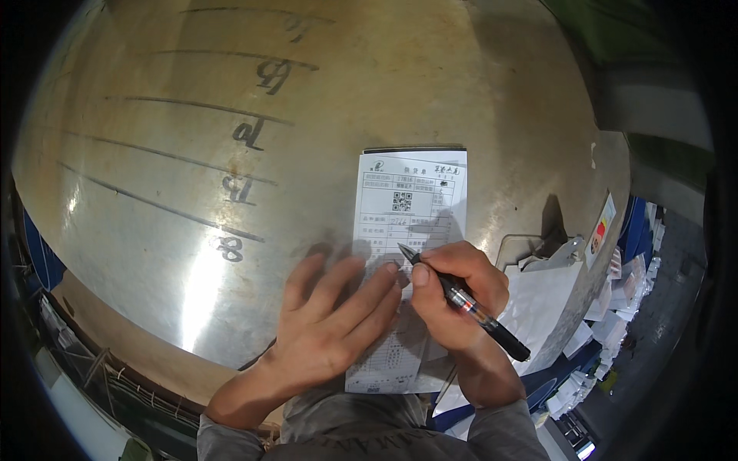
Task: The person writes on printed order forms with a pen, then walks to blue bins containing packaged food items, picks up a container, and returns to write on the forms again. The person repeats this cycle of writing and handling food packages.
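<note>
Right hand (453, 296), lower centre of frame, closed in a writing grip around a black pen (463, 302). Pen runs diagonally: tip up and left, tail end down and right past the wrist. Tip rests on or just above the printed paper form (411, 207), about midway down the sheet; contact itself too fine to confirm. A clear section with a red band shows on the barrel just below the fingers.

Left hand (334, 319), just left of the right hand, open and flat, palm down, fingers spread and pointing up and to the right. Fingertips lie on the left edge and lower half of the form, pinning it. Thumb not clearly visible.

Form is a tall white slip with table lines, rows of print and a small square code block near its top. It lies upright at centre frame, its top edge over a dark strip, on a large brushed-metal table surface (369, 84) that fills most of the frame. Hand shadows fall across the middle of the sheet.

Metal surface carries dark hand-drawn lines with markings beside them, upper left to centre left (192, 154). Strong glare streak at lower left.

To the right of the right hand, a clipboard with a metal clip (557, 257) holding white sheets, near the table's right edge. Beyond that edge, lower right, a scatter of white papers (615, 323) lower down. Grey sleeves at the bottom edge.
</note>
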The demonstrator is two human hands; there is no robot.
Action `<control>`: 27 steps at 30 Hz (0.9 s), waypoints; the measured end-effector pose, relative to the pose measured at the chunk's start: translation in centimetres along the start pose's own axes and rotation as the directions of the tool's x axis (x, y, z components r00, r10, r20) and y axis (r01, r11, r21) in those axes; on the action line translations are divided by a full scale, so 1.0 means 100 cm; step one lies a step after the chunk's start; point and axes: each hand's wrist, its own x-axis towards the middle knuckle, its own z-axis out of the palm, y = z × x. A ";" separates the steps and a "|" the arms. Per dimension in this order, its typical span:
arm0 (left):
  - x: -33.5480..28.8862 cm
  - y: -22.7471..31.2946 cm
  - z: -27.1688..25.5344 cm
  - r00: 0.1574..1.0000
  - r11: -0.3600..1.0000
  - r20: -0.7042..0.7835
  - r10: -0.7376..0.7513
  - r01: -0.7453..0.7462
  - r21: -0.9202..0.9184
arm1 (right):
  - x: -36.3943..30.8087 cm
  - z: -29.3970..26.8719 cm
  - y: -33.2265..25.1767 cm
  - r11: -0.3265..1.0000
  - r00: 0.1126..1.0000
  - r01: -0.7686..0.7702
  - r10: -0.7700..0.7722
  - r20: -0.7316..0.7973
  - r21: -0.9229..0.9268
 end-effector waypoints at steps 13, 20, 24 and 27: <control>0.001 0.000 -0.003 0.999 1.000 0.045 0.006 -0.007 0.011 | 0.003 -0.003 -0.002 0.997 0.998 -0.043 0.046 0.041 -0.061; 0.001 0.001 -0.002 0.999 1.000 0.053 0.004 -0.005 0.012 | 0.004 -0.002 0.001 0.998 0.996 -0.051 0.054 0.069 -0.042; 0.001 0.000 -0.003 0.999 1.000 0.053 0.003 -0.004 0.012 | 0.005 -0.001 0.000 0.998 0.996 -0.029 0.033 0.086 -0.057; 0.001 0.000 -0.003 0.998 1.000 0.057 -0.002 0.002 0.003 | 0.007 -0.003 -0.001 0.997 0.993 -0.035 0.042 0.109 -0.063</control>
